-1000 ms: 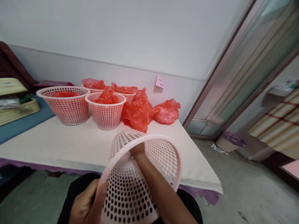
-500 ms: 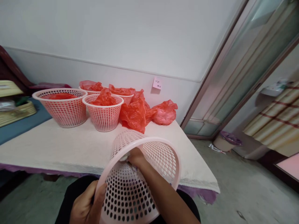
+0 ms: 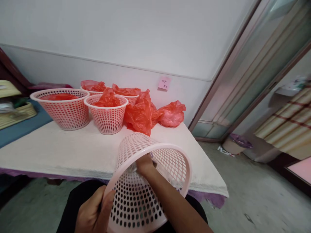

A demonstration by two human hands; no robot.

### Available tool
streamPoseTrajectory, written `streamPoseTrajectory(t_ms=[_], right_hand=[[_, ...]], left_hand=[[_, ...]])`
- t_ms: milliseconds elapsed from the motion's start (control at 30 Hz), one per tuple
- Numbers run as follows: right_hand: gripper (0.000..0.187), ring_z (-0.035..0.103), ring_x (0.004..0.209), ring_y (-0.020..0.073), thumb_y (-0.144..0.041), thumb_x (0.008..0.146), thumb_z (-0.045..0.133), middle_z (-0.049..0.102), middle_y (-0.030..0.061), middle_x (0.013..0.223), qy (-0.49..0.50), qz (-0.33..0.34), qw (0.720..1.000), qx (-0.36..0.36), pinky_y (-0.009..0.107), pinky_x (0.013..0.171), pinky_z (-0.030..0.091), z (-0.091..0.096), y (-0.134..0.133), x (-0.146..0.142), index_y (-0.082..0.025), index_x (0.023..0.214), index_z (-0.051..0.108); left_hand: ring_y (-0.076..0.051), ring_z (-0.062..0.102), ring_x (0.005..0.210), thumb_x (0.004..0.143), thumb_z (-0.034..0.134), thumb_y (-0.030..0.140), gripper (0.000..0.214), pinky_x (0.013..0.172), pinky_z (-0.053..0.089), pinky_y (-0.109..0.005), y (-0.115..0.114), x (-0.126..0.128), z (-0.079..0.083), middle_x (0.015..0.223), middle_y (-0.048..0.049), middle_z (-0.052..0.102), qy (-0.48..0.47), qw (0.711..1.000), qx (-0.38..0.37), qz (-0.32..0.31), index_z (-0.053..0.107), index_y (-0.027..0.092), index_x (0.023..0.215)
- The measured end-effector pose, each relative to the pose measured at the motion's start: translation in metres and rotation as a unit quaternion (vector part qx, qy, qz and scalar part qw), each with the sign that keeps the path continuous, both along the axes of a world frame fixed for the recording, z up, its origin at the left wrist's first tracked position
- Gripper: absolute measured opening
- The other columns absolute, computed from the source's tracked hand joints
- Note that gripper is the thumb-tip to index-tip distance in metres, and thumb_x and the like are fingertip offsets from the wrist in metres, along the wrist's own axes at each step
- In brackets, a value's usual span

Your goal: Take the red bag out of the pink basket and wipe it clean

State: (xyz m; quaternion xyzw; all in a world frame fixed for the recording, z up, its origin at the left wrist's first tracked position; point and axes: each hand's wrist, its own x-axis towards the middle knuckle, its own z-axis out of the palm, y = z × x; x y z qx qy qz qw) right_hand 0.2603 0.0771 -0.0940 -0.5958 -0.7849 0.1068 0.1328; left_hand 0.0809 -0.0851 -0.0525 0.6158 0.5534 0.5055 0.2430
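Note:
A pale pink perforated plastic basket [image 3: 136,200] lies tilted on my lap, its mouth facing up and to the right. My left hand [image 3: 93,213] grips its near rim, thumb on the outside wall. My right hand [image 3: 144,164] reaches deep inside the basket, fingers closed near the bottom on something pale and small that I cannot make out. My right forearm passes over the rim.
A table with a white cloth [image 3: 73,152] stands in front. At its back are pink baskets [image 3: 62,108] [image 3: 107,113] lined with red plastic, and loose red plastic bags [image 3: 155,115]. A sliding glass door [image 3: 243,81] is at right; a small bin [image 3: 236,145] sits on the floor.
My right hand shifted slightly inside the basket and the basket tipped a little. My view moved a bit to the right; my left hand kept its hold on the rim.

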Motion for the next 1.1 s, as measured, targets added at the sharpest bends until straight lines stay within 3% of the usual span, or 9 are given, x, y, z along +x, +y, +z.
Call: streamPoseTrajectory(t_ms=[100,233,333,433,567,667,733,900,1100], right_hand=[[0.038,0.065,0.109,0.0298,-0.008,0.067,0.072,0.073,0.0116,0.113,0.018,0.067,0.997,-0.034,0.041,0.094,0.048,0.002,-0.023,-0.005,-0.020,0.103,0.072],[0.019,0.068,0.093,0.0154,-0.015,0.077,0.066,0.074,-0.0032,0.098,0.084,0.185,0.978,-0.051,0.023,0.083,0.049,0.018,-0.067,-0.002,-0.027,0.092,0.070],[0.023,0.067,0.090,0.0166,-0.022,0.075,0.070,0.070,-0.0015,0.101,0.150,0.241,0.959,-0.001,0.024,0.078,0.051,0.026,-0.110,0.008,-0.026,0.097,0.066],[0.015,0.064,0.080,0.0178,-0.027,0.076,0.072,0.068,-0.0010,0.092,0.070,0.263,0.959,0.083,0.027,0.071,0.052,0.020,-0.145,0.020,-0.028,0.087,0.063],[0.011,0.059,0.065,0.0201,-0.026,0.085,0.067,0.063,0.0006,0.073,-0.026,0.246,0.948,0.202,0.033,0.060,0.049,-0.003,-0.168,0.021,-0.027,0.076,0.061],[0.002,0.060,0.066,0.0227,-0.023,0.087,0.062,0.064,0.0041,0.075,-0.024,0.214,0.940,0.264,0.035,0.057,0.047,-0.018,-0.171,0.012,-0.024,0.088,0.063],[0.011,0.060,0.065,0.0227,-0.019,0.087,0.059,0.065,0.0049,0.078,-0.016,0.187,0.937,0.294,0.035,0.055,0.047,-0.025,-0.171,0.005,-0.021,0.098,0.062],[0.013,0.061,0.066,0.0226,-0.019,0.089,0.056,0.065,0.0060,0.080,0.052,0.147,0.946,0.283,0.035,0.057,0.049,-0.035,-0.172,-0.011,-0.018,0.102,0.058],[0.018,0.063,0.071,0.0236,-0.017,0.092,0.049,0.068,0.0067,0.087,0.115,0.096,0.941,0.304,0.037,0.058,0.051,-0.043,-0.172,-0.034,-0.021,0.109,0.055]], left_hand=[[-0.014,0.059,0.059,0.089,0.054,0.043,0.035,0.055,0.046,-0.019,0.003,-0.004,0.000,0.055,0.0032,0.054,0.012,1.000,0.002,0.011,0.058,0.021,0.062],[-0.012,0.053,0.049,0.089,0.053,0.044,0.033,0.047,0.043,-0.019,0.013,-0.010,0.004,0.055,0.0037,0.058,0.030,0.999,0.002,0.026,0.063,0.021,0.068],[-0.013,0.054,0.051,0.088,0.053,0.048,0.035,0.048,0.044,-0.019,0.021,-0.015,0.008,0.056,0.0039,0.059,0.011,0.998,-0.004,0.068,0.064,0.020,0.071],[-0.013,0.052,0.052,0.086,0.054,0.051,0.036,0.049,0.042,-0.020,0.027,-0.019,0.012,0.057,0.0045,0.057,-0.004,0.997,-0.015,0.080,0.063,0.020,0.071],[-0.011,0.041,0.052,0.087,0.054,0.052,0.040,0.048,0.035,-0.021,0.035,-0.017,0.023,0.054,0.0061,0.042,-0.013,0.997,-0.019,0.079,0.052,0.021,0.061],[-0.010,0.034,0.053,0.087,0.055,0.051,0.043,0.049,0.030,-0.022,0.041,-0.009,0.029,0.055,0.0067,0.033,-0.035,0.996,-0.023,0.074,0.041,0.022,0.059],[-0.011,0.033,0.055,0.086,0.057,0.051,0.043,0.050,0.030,-0.022,0.043,-0.004,0.028,0.056,0.0067,0.033,-0.043,0.997,-0.034,0.063,0.039,0.022,0.059],[-0.011,0.033,0.054,0.083,0.061,0.054,0.044,0.049,0.030,-0.023,0.041,-0.001,0.017,0.056,0.0070,0.034,-0.061,0.996,-0.046,0.053,0.041,0.023,0.061],[-0.010,0.032,0.054,0.084,0.060,0.055,0.046,0.050,0.029,-0.023,0.043,0.001,0.028,0.055,0.0077,0.032,-0.057,0.993,-0.016,0.102,0.040,0.022,0.060]])
